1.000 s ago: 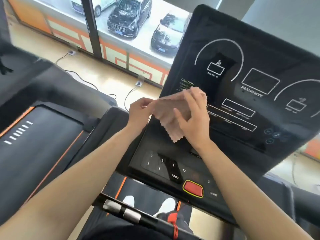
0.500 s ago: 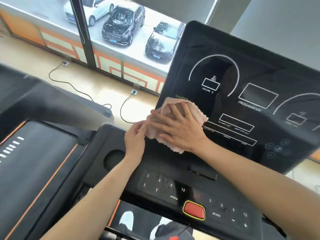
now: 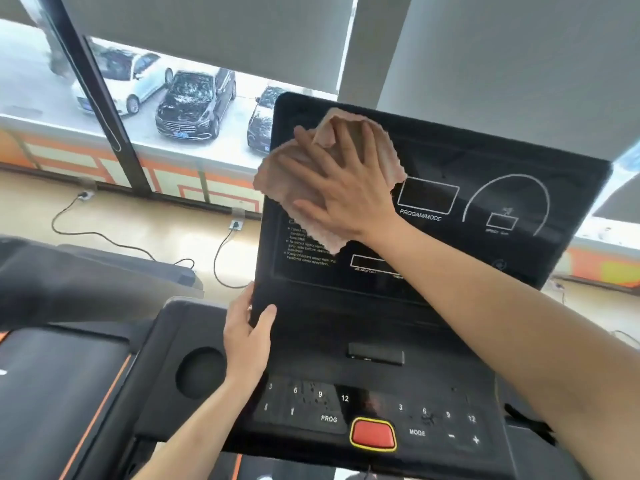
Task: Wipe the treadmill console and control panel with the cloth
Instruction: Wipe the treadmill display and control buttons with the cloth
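Cloth [image 3: 272, 183] pressed flat against the console [image 3: 485, 161], at its upper-left screen area, under the right hand [image 3: 349, 188], fingers spread wide. The left hand [image 3: 246, 341] grips the console's lower-left edge, thumb in front.

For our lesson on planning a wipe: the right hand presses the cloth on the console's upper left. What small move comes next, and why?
Probably slide the cloth rightward toward the PROGAM/MODE box: the right hand lies flat on it at the console's upper left, the left hand holds the edge, and the right half is uncovered.
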{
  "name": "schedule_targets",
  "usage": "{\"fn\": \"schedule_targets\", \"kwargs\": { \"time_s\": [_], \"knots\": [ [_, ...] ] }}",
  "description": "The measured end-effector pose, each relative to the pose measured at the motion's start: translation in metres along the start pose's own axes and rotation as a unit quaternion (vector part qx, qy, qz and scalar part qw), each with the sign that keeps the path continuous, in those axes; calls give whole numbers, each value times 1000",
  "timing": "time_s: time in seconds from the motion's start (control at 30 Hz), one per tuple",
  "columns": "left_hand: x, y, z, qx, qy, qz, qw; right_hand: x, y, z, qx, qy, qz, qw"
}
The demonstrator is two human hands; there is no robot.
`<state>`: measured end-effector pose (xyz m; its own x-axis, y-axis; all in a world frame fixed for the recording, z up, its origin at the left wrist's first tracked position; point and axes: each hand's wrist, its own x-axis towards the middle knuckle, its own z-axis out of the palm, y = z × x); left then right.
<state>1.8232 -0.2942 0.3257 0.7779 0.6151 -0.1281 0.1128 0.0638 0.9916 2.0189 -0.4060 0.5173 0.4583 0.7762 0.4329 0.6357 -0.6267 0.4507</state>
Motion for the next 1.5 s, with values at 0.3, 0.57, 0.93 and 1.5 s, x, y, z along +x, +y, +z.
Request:
{"fn": "schedule_targets", "kwargs": {
  "time_s": [0.3,0.57,0.93,1.5],
  "knots": [
    [-9,-2,1,102,-17,14,995,-15,16,-2,22,33,147,988],
    [-19,-1,19,155,10,13,988,-126,-32,47,-3,-26,94,995],
    [-50,7,21,274,-70,218,934,-148,-24,47,22,-25,135,990],
    [-25,-3,36,469,-163,389,776,-118,54,18,-7,1,397,918]
  ]
}}
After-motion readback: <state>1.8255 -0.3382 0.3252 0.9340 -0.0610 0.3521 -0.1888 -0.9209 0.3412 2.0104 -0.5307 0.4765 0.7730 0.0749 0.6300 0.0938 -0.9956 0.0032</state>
